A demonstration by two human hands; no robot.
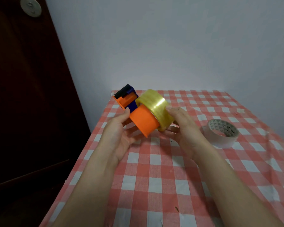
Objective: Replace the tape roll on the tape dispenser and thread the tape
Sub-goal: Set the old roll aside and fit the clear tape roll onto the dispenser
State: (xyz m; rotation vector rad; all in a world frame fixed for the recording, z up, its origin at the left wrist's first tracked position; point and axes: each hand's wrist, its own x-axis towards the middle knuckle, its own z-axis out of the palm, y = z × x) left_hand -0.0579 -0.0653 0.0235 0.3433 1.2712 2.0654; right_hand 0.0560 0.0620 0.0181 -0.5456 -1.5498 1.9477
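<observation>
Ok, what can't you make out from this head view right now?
- Whether the yellow tape roll is seated on the dispenser hub: the roll hides the joint.
- The roll's loose end: too faint.
- Print on the spare roll: too small.
- Left hand fingers: behind the dispenser.

Tape dispenser [138, 114]: orange body with blue and black parts at its far end, being held above the table, tilted, its round hub facing right.
Left hand [120, 135]: gripping the dispenser from below and the left side, thumb lying on the blue part.
Yellow tape roll [156, 108]: translucent, sitting against the hub's right end.
Right hand [184, 128]: clasping the roll, thumb pressing on its outer face.
Second tape roll [222, 133]: whitish, printed core, lying flat on the red-and-white checked tablecloth [162, 177], right of the hands.
Dark door [23, 95]: standing at left.
</observation>
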